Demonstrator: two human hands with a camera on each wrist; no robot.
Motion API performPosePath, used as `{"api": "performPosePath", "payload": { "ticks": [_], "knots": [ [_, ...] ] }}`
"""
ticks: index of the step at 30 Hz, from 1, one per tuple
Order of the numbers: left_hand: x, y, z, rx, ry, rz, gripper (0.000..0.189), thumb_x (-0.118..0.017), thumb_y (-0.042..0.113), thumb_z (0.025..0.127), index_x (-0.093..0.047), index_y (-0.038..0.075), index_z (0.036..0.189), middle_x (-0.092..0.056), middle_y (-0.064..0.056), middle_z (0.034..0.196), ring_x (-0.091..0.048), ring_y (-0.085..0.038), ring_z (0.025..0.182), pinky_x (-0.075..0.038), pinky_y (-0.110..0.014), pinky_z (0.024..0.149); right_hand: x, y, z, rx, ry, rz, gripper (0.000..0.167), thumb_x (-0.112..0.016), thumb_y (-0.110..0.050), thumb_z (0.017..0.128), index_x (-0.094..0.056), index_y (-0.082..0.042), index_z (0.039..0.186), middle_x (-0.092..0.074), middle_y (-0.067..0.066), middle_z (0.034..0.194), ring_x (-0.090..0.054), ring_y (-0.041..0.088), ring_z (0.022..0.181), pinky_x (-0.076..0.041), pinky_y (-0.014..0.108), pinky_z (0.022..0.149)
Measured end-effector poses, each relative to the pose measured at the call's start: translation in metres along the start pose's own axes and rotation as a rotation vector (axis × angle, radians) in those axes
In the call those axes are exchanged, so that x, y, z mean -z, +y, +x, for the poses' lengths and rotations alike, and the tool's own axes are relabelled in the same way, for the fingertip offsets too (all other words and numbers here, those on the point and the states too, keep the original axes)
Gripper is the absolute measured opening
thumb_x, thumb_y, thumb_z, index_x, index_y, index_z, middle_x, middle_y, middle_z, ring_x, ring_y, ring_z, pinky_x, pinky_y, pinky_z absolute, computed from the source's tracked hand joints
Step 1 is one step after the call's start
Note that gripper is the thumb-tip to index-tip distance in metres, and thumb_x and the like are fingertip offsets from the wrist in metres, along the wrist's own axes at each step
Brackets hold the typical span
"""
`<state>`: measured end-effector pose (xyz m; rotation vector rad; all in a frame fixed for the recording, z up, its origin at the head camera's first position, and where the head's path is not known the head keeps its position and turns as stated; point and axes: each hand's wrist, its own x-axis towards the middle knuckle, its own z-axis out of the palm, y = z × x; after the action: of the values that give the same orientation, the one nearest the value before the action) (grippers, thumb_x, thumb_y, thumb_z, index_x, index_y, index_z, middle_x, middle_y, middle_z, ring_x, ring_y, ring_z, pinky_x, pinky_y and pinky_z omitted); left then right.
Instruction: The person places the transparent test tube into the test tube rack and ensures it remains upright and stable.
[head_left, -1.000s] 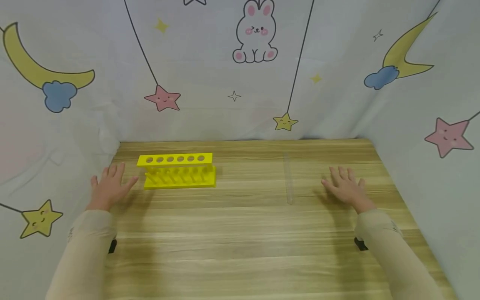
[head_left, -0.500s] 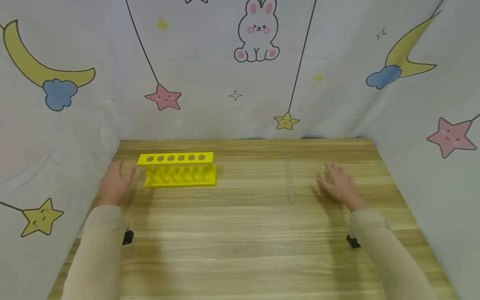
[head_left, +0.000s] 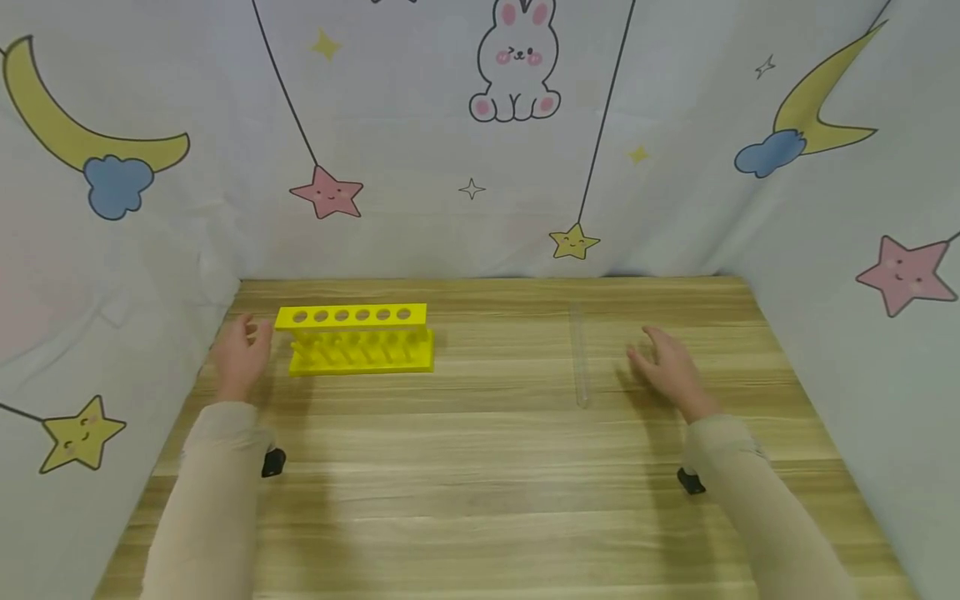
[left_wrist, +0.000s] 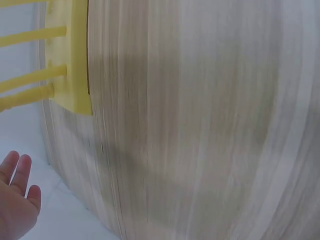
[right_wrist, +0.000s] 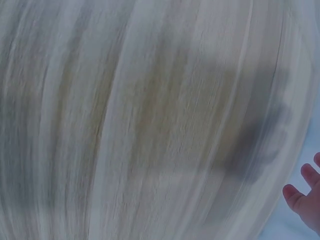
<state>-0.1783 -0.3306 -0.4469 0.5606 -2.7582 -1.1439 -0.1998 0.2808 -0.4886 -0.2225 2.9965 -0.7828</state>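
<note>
A yellow test tube rack [head_left: 352, 327] with a row of round holes in its top plate stands at the back left of the wooden table. Just left of it hovers my left hand [head_left: 242, 360], its fingers loosely bent and holding nothing. In the left wrist view, the rack's base and pegs [left_wrist: 75, 55] show at the upper left, apart from the left hand [left_wrist: 17, 207]. A clear test tube [head_left: 580, 358] lies on the table right of centre, pointing away from me. To its right is my right hand [head_left: 670, 373], holding nothing, thumb and fingers spread apart.
The wooden table [head_left: 480, 483] carries the rack and tube. White cloth [head_left: 420, 150] printed with stars, moons and a rabbit hangs behind it and along both sides. A small black device [head_left: 273, 462] shows at the left sleeve, another black device [head_left: 690, 481] at the right.
My left hand has moved right, closer to the rack, and its spread fingers have bent. The right hand has moved left towards the test tube. Rack and tube stay put.
</note>
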Motion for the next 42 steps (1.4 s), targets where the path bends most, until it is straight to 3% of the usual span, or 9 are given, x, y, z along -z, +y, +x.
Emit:
{"api": "performPosePath", "payload": {
  "ticks": [6, 19, 26, 33, 42],
  "knots": [
    [-0.011, 0.004, 0.007, 0.068, -0.003, -0.075, 0.060, -0.024, 0.041, 0.094, -0.019, 0.002, 0.139, -0.032, -0.026, 0.137, -0.035, -0.041, 0.122, -0.029, -0.050, 0.099, -0.008, -0.006, 0.003, 0.003, 0.075, -0.001, 0.053, -0.051, -0.027, 0.089, -0.038, 0.007, 0.127, -0.040, 0.029, 0.129, -0.034, 0.042, 0.119, -0.025, 0.052, 0.100],
    [-0.025, 0.007, 0.018, 0.056, 0.043, -0.150, 0.063, -0.031, 0.050, 0.091, -0.031, 0.006, 0.136, -0.039, -0.021, 0.134, -0.037, -0.035, 0.121, -0.029, -0.045, 0.099, -0.018, -0.010, 0.006, -0.018, 0.114, 0.025, 0.051, -0.052, -0.029, 0.088, -0.042, 0.005, 0.126, -0.043, 0.026, 0.127, -0.037, 0.040, 0.118, -0.028, 0.050, 0.099],
    [-0.027, 0.016, 0.015, 0.056, -0.023, -0.161, 0.060, -0.024, 0.044, 0.094, -0.024, 0.005, 0.139, -0.031, -0.023, 0.139, -0.029, -0.039, 0.126, -0.025, -0.049, 0.102, -0.022, -0.018, 0.013, -0.029, 0.118, 0.030, 0.052, -0.051, -0.032, 0.088, -0.042, 0.003, 0.126, -0.045, 0.026, 0.126, -0.039, 0.040, 0.116, -0.030, 0.051, 0.097],
    [-0.030, 0.019, 0.015, 0.092, -0.062, -0.200, 0.060, -0.020, 0.046, 0.093, -0.019, 0.009, 0.141, -0.020, -0.017, 0.145, -0.022, -0.036, 0.130, -0.022, -0.049, 0.104, -0.026, -0.029, 0.020, -0.030, 0.115, 0.028, 0.052, -0.050, -0.035, 0.088, -0.043, 0.001, 0.125, -0.048, 0.025, 0.120, -0.042, 0.040, 0.110, -0.035, 0.052, 0.091],
    [-0.029, 0.022, 0.016, 0.114, -0.084, -0.230, 0.063, -0.017, 0.049, 0.092, -0.018, 0.010, 0.141, -0.021, -0.016, 0.145, -0.028, -0.036, 0.126, -0.025, -0.048, 0.102, -0.030, -0.041, 0.024, -0.048, 0.097, 0.040, 0.051, -0.050, -0.033, 0.088, -0.043, -0.001, 0.126, -0.047, 0.024, 0.120, -0.043, 0.039, 0.110, -0.036, 0.052, 0.090]
  ]
}}
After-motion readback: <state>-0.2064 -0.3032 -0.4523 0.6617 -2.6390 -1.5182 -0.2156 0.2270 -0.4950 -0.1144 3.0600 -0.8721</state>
